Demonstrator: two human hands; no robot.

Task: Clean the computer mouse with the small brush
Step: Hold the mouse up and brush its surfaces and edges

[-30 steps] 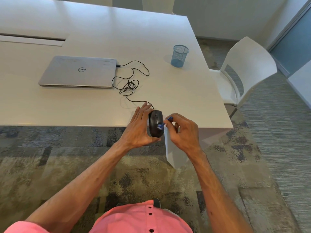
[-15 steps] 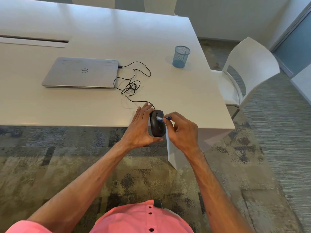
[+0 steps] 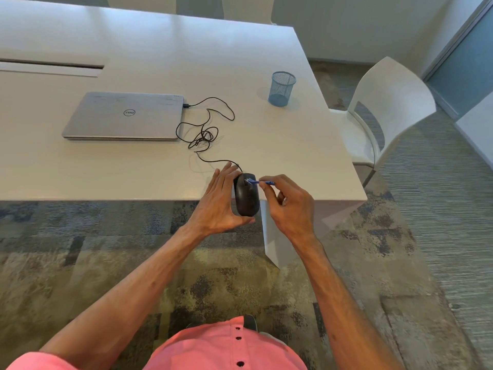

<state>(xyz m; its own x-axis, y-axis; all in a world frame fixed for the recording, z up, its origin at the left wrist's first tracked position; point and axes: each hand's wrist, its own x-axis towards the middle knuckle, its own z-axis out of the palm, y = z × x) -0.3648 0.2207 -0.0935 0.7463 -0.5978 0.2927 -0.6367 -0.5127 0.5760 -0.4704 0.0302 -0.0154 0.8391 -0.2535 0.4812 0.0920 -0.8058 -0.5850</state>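
— Holding what, L side?

— L hand (image 3: 218,206) cups the black mouse (image 3: 246,194) at the near table (image 3: 133,166) edge. Fingers straight along its left side, thumb hooked under the near end. Mouse is tipped up on its side, half over the edge.

— And the R?

— R hand (image 3: 289,206) pinches the small blue brush (image 3: 260,182) betw. thumb & index; other fingers curled loose. Brush lies approx. level, tip on the mouse's far end, near the wheel. Can't see the bristles clearly.

— Where's the mouse vs. your fingers?

— Between both hands: L fingers touching it, R fingertips just beside, joined only via the brush.

— Containers?

— Blue mesh cup (image 3: 282,88), upright, well apart toward the far right of the table. Looks empty, though the bottom's hard to read.

— Cable?

— Cord (image 3: 205,134) runs in tangled loops from the mouse to the closed laptop (image 3: 125,116), plugged into its right side.
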